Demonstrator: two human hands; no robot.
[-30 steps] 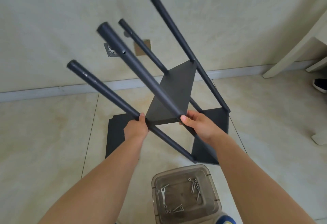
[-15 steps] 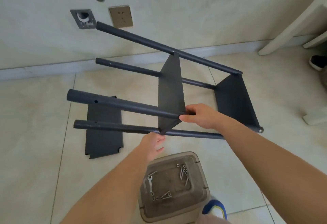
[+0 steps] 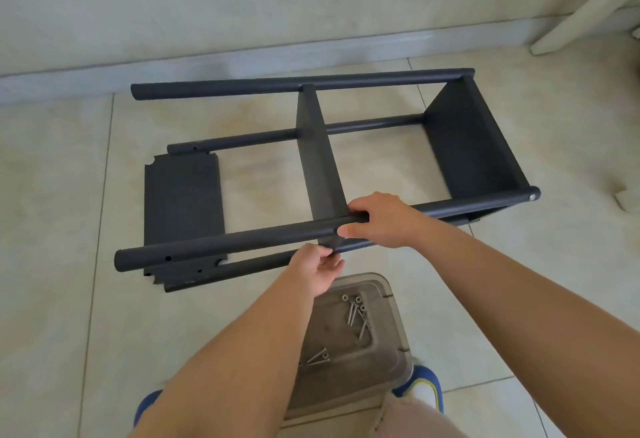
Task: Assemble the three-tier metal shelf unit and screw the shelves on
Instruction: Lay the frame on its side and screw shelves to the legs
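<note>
The dark metal shelf frame (image 3: 221, 240) lies on its side on the tiled floor, its four tubes running left to right. A middle shelf (image 3: 317, 157) and an end shelf (image 3: 471, 150) at the right are fixed between the tubes. My right hand (image 3: 377, 223) grips the near upper tube beside the middle shelf. My left hand (image 3: 320, 269) pinches the lower near corner of that middle shelf. A loose third shelf panel (image 3: 183, 202) lies flat on the floor under the open left end of the frame.
A clear plastic box (image 3: 391, 326) with several screws (image 3: 356, 313) stands on the floor just in front of me, between my blue shoes (image 3: 427, 385). The wall and skirting run behind the frame. A white furniture leg (image 3: 581, 11) leans at the far right.
The frame has been tipped from upright down onto its side and now rests low on the floor. My left hand moved from a tube to the middle shelf's corner; my right hand kept its grip.
</note>
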